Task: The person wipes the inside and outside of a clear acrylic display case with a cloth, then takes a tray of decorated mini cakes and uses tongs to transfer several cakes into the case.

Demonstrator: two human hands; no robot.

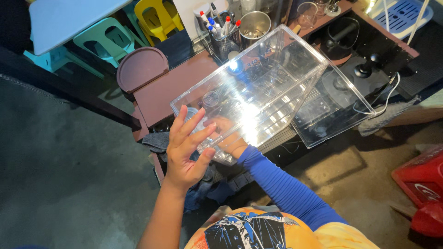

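left hand (184, 150) is spread flat on the near wall of the clear plastic box (258, 87), right hand (228, 136) reaches inside it, grip hard to tell; brown counter (170, 87) just beyond

One clear box (258, 87), two hands (184, 147), three plastic chairs (104, 39), one steel cup (254, 25).
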